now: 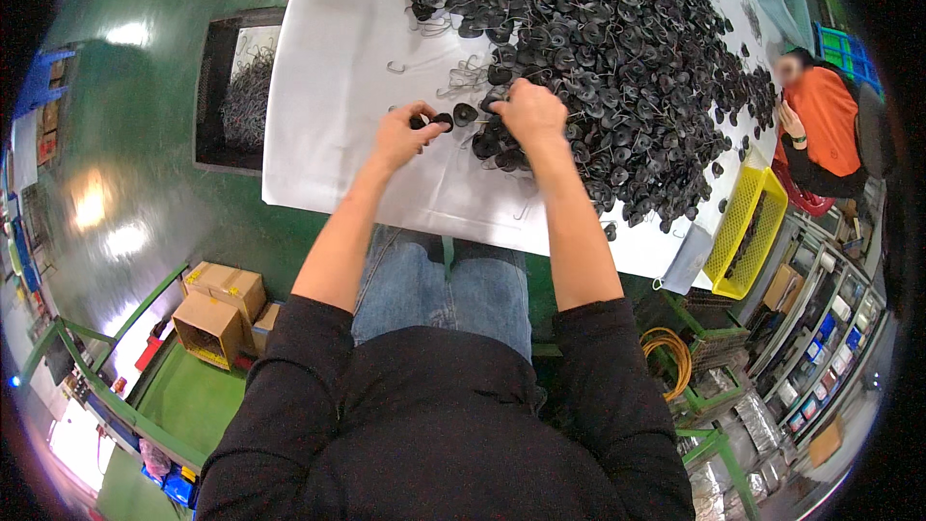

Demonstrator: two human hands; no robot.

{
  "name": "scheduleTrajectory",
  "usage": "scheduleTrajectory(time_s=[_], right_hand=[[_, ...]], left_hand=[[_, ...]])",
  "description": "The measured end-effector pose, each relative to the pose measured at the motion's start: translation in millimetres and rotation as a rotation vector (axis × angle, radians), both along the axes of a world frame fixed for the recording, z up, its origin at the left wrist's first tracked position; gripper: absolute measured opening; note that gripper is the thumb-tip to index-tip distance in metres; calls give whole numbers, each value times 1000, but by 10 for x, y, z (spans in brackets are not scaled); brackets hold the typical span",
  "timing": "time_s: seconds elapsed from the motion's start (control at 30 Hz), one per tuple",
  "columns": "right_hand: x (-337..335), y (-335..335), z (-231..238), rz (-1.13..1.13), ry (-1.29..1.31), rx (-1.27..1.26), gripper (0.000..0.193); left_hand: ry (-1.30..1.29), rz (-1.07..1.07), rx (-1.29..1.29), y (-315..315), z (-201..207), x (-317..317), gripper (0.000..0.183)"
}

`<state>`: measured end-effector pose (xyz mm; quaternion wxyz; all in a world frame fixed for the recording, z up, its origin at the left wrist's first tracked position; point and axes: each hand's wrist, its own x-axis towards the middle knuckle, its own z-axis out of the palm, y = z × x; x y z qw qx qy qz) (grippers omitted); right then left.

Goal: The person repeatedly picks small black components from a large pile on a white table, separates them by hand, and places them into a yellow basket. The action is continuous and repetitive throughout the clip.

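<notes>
One blk disc (444,123) is pinched btwn thumb & fingers of L hand (398,139), over wht table (328,106), just left of a loose disc (465,115). R hand (534,118): fingers curled, tips at L edge of disc pile (622,77); grip can't be told. Wire hooks (465,78) lie nr pile's L side; ylw basket (769,230) sits at table's R corner.

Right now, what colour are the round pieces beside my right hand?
The round pieces are black, clearest in the head view.
</notes>
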<state>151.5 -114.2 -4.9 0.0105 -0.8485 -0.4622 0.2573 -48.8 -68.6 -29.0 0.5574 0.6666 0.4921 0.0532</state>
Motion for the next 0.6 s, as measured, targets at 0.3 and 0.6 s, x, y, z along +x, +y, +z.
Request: scheduleTrajectory(time_s=[0.3, 0.6], right_hand=[[237, -69, 253, -378, 1036, 170, 24], [230, 1, 194, -361, 541, 153, 24]], left_hand=[[-873, 141, -814, 354, 322, -279, 17], [268, -78, 478, -83, -100, 498, 27]])
